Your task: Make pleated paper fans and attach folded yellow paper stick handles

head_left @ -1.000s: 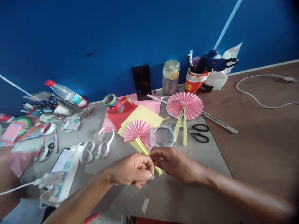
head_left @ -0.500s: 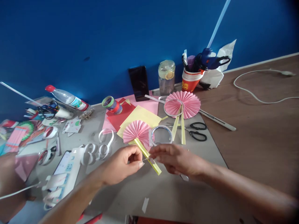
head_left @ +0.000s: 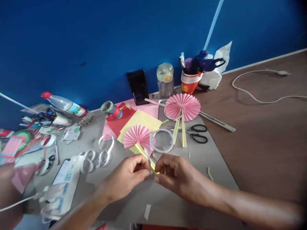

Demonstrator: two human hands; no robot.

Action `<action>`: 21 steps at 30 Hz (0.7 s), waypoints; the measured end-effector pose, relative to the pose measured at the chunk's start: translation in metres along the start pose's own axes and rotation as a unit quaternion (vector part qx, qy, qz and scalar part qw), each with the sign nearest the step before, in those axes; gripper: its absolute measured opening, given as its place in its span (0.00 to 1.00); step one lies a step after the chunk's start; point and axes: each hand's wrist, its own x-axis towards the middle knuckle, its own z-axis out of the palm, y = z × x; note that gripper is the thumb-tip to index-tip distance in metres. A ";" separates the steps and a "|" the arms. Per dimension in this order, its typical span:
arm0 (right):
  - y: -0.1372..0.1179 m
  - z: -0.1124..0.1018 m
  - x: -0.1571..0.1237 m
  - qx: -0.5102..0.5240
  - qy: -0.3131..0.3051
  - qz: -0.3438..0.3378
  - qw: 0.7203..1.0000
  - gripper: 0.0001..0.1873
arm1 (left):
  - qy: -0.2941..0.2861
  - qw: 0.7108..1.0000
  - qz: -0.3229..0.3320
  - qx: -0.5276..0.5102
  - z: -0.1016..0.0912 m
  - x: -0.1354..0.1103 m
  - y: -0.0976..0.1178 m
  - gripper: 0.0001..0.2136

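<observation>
A small pink pleated paper fan (head_left: 137,135) with a yellow strip handle (head_left: 144,154) lies on the grey mat (head_left: 182,191). My left hand (head_left: 127,177) and my right hand (head_left: 176,174) meet at the lower end of that handle, both pinched on it. A thin whitish strip shows between my fingers at the handle; I cannot make out what it is. A roll of clear tape (head_left: 162,140) lies just beyond my right hand. A larger pink fan (head_left: 185,107) with a metal ring and two yellow strips lies further back.
Black scissors (head_left: 198,133), a red cup of tools (head_left: 188,82), a jar (head_left: 165,80), a dark phone (head_left: 137,87) and tape rolls (head_left: 110,109) stand toward the blue wall. A power strip (head_left: 63,185), white "39" numerals (head_left: 94,158), a bottle (head_left: 63,104) and craft clutter fill the left. White cable (head_left: 256,95) crosses the wooden floor.
My hands drew slightly apart half a second ago, then closed together again on the handle's lower end. The view shifted a little, so the objects appear further left.
</observation>
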 end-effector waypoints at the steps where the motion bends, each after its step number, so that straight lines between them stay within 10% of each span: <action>1: 0.000 0.002 0.002 -0.006 0.004 -0.002 1.000 0.02 | -0.002 1.000 0.002 -0.004 0.001 0.001 0.000 0.04; 21: 0.004 -0.016 0.012 0.059 -0.033 -0.087 0.994 0.17 | -0.140 0.976 -0.027 -0.167 -0.011 0.001 -0.008 0.15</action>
